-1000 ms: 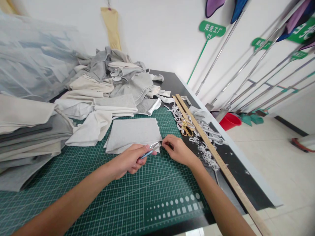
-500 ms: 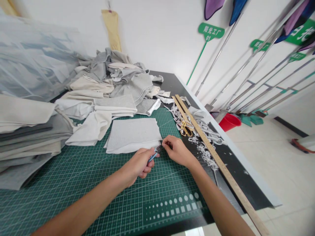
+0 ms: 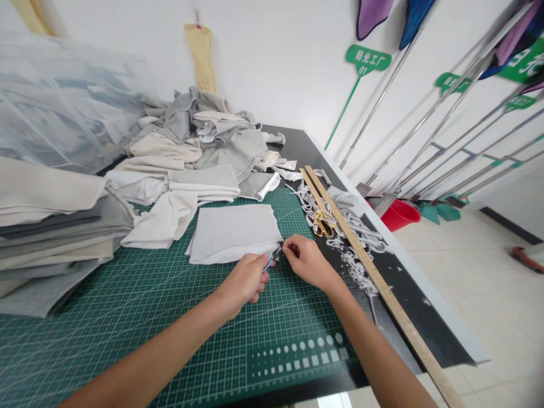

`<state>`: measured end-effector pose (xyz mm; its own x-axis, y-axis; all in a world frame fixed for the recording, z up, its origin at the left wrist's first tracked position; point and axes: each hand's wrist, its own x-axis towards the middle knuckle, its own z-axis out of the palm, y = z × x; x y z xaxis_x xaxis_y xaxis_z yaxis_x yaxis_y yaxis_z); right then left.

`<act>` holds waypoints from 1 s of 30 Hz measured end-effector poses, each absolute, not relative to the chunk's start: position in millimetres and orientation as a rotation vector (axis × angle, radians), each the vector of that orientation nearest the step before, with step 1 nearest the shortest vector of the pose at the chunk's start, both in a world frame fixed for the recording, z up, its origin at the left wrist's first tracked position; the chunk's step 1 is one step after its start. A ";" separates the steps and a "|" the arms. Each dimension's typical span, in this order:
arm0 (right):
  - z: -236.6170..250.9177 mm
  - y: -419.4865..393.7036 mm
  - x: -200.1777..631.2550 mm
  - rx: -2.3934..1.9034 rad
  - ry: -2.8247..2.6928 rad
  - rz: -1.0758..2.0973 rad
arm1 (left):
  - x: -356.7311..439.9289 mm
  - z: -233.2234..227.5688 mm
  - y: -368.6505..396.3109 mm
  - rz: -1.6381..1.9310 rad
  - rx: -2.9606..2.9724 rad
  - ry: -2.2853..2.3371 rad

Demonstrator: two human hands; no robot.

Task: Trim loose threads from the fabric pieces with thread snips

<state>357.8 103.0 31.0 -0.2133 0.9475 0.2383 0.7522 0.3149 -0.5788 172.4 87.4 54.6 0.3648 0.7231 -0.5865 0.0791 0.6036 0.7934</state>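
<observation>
My left hand [image 3: 244,280] is closed around small blue-handled thread snips [image 3: 272,259], their dark blades pointing up and right. The blade tips are close to the near right corner of a folded light grey cloth [image 3: 236,229], which lies flat on the green cutting mat [image 3: 178,323]. My right hand [image 3: 308,260] is beside that same corner, thumb and fingers pinched together. Whatever is between these fingertips, perhaps a thread, is too small to make out. Whether the blades touch the cloth I cannot tell.
Stacked grey and cream cloths [image 3: 55,243] stand at the left, with a loose cloth heap [image 3: 229,147] behind. Gold-handled scissors [image 3: 322,224], wooden rulers [image 3: 361,246] and white scraps [image 3: 359,275] lie along the right. Mops and a red bucket [image 3: 399,215] stand beyond the table edge.
The view has turned slightly left. The snips' blades have shifted a little up and right, near the pinched fingers of my right hand. The cloth lies as before.
</observation>
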 end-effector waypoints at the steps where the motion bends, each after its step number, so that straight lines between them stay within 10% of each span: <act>1: 31.2 102.7 357.4 -1.498 -2.030 0.459 | 174.1 54.2 87.7 0.492 0.846 1.144; 30: 31.2 101.9 356.9 -1.585 -1.953 0.463 | 194.8 52.0 86.9 0.618 0.559 1.130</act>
<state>356.9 101.9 31.2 -0.1300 0.9679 0.2151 0.7684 0.2354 -0.5951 194.8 86.9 52.0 0.2983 0.7014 -0.6473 -0.1673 0.7061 0.6880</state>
